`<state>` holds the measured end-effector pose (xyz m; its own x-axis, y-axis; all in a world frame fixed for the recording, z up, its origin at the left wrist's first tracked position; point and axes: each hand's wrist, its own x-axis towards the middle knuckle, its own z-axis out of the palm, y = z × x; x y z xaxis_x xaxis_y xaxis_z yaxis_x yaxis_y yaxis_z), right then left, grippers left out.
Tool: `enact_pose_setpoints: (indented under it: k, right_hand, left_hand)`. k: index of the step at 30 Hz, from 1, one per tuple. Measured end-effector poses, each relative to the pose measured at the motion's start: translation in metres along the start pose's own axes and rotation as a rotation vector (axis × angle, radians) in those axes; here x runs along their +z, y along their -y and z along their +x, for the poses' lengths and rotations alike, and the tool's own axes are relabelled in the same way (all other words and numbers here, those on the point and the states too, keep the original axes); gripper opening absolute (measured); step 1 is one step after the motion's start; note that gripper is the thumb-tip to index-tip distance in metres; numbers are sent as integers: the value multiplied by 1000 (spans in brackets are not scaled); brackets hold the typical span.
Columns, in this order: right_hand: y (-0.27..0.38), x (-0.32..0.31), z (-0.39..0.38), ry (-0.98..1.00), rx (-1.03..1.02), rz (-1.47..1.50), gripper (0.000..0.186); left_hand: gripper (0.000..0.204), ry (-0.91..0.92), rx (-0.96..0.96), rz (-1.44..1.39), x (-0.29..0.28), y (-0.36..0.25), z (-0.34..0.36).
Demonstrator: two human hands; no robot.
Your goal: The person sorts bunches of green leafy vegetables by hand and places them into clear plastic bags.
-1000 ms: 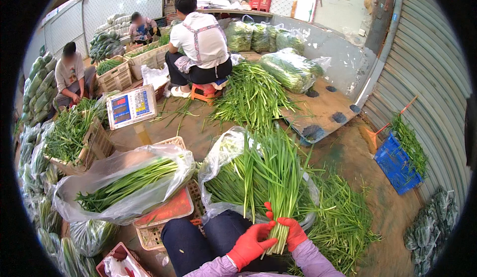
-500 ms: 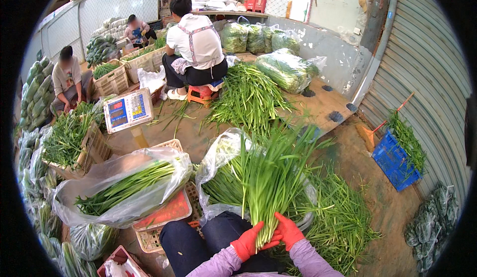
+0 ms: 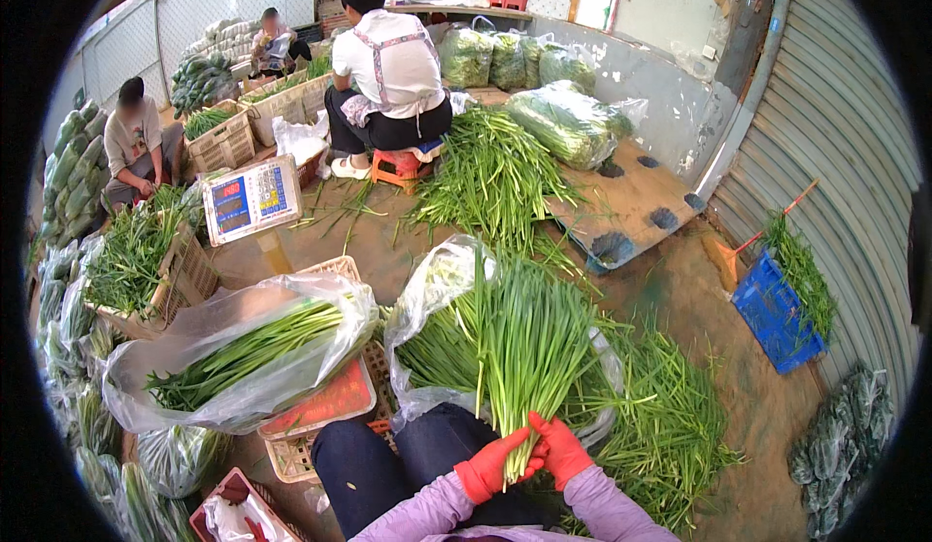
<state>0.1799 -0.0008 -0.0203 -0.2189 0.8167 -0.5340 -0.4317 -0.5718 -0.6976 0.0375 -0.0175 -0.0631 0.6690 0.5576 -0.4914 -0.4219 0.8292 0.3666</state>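
Both gloved hands, left hand (image 3: 488, 466) and right hand (image 3: 560, 450), clasp the chive bunch (image 3: 524, 348) at its base; stems above should be kept aligned and the grip even.

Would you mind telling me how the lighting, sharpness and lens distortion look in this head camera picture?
Head view: even, soft daylight with no hard shadows; mild glare on the clear plastic bag of green stalks; the bundle of long green chives and both hands in red rubber gloves, left hand and right hand, look sharp; fisheye bends the grey corrugated shutter, with a black rim around.
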Motion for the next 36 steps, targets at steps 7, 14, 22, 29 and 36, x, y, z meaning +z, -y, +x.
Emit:
enact_pose_setpoints:
  k: [7,14,22,29,36]
  right_hand:
    - [0,-21,3,226,191,125,32]
    - [34,-3,-9,-123,-297,-935,28]
    - [56,56,6,-306,-502,-1246,36]
    - [50,44,12,-306,-353,-665,26]
    - [51,41,-47,-287,-322,-382,24]
  left_hand:
    - [54,201,-7,-310,20,-3,-13]
    - [29,2,124,-95,14,1,-10]
    - [27,-91,192,14,28,2,-15]
    - [28,-94,226,11,18,3,-11]
    - [30,-16,122,-146,5,1,-11]
